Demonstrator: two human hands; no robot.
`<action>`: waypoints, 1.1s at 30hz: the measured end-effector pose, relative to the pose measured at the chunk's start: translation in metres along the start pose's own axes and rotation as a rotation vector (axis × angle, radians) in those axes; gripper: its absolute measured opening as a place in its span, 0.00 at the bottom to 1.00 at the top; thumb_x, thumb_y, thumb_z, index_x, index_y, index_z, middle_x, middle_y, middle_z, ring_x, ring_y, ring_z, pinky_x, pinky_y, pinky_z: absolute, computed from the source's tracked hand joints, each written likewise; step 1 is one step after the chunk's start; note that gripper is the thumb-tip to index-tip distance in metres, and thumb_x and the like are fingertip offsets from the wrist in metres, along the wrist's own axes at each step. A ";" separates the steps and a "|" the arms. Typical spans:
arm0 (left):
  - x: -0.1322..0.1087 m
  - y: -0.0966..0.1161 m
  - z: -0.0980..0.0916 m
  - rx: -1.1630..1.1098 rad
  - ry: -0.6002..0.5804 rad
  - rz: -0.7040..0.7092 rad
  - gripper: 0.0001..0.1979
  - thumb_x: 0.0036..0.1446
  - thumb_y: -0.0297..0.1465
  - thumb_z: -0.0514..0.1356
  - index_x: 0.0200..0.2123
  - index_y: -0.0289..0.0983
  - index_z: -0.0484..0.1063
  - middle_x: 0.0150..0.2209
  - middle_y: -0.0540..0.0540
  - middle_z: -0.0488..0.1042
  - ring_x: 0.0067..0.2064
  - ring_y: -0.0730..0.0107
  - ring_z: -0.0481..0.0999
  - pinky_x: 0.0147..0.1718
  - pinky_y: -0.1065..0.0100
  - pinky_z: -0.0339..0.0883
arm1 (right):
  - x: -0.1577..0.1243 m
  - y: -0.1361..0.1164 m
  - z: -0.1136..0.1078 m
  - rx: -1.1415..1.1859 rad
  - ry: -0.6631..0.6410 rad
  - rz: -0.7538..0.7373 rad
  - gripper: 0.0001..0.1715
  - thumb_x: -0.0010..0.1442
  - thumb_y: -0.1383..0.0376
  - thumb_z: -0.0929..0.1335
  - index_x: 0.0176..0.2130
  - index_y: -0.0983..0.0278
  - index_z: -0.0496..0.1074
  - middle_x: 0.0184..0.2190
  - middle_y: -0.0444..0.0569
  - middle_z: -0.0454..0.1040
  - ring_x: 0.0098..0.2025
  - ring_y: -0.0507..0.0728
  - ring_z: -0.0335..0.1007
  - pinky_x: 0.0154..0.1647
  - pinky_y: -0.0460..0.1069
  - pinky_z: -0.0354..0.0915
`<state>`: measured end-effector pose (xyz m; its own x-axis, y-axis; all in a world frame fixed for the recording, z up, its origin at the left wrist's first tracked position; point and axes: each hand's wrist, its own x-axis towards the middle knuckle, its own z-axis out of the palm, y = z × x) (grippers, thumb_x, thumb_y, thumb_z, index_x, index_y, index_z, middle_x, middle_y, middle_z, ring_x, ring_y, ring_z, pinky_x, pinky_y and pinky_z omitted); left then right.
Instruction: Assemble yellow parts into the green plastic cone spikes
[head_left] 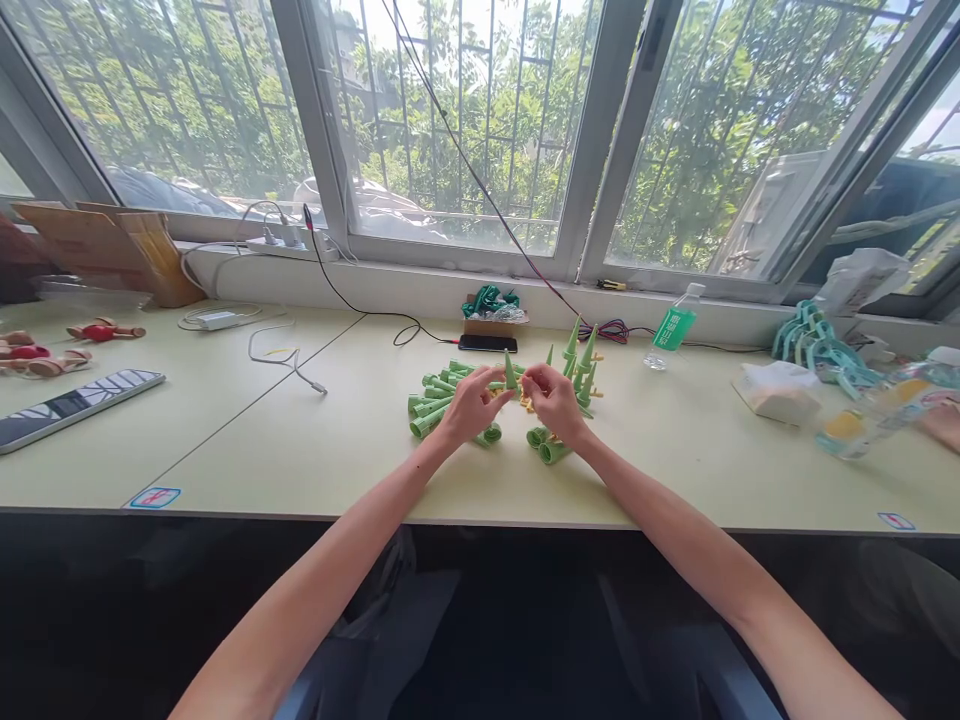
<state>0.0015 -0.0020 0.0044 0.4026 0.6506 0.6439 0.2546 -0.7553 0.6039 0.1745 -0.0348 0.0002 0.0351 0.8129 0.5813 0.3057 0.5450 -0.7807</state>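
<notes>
Single head-worn view, forward and down across the near table (300, 450) toward the window (465, 130).

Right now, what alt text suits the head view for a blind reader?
Two bare hands meet over a table: the left hand holds a green cone upright, the right hand pinches a yellow piece. A cone pile lies left, standing cones right; a phone and bottle sit behind.

Nothing reads clearly: the water bottle (673, 332) at two o'clock carries a green label with white characters too small to make out, and the sticker (155, 497) at eight o'clock on the table (300, 450) shows only a red mark
</notes>
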 end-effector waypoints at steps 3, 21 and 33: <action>0.001 0.002 0.000 -0.053 0.075 -0.083 0.18 0.60 0.43 0.57 0.45 0.37 0.72 0.38 0.46 0.73 0.17 0.85 0.56 0.17 0.75 0.54 | -0.001 0.000 0.001 -0.033 0.041 0.006 0.16 0.61 0.52 0.65 0.35 0.62 0.68 0.24 0.44 0.69 0.25 0.52 0.63 0.25 0.47 0.60; 0.004 0.010 -0.009 -0.340 -0.268 -0.463 0.36 0.57 0.59 0.50 0.25 0.30 0.75 0.16 0.48 0.68 0.12 0.82 0.55 0.15 0.72 0.48 | -0.001 -0.002 -0.001 -0.022 -0.027 -0.078 0.13 0.63 0.54 0.65 0.37 0.61 0.68 0.27 0.44 0.70 0.26 0.51 0.62 0.29 0.47 0.63; 0.002 0.012 -0.011 -0.190 -0.177 -0.274 0.24 0.52 0.51 0.62 0.28 0.33 0.74 0.24 0.48 0.72 0.19 0.79 0.63 0.17 0.74 0.55 | 0.001 -0.001 -0.003 0.013 -0.044 -0.061 0.13 0.62 0.54 0.66 0.34 0.62 0.68 0.28 0.45 0.69 0.27 0.52 0.65 0.30 0.48 0.65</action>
<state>-0.0046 -0.0086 0.0179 0.4918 0.7903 0.3655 0.2127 -0.5161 0.8297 0.1776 -0.0351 0.0020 -0.0253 0.7864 0.6172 0.2936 0.5960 -0.7474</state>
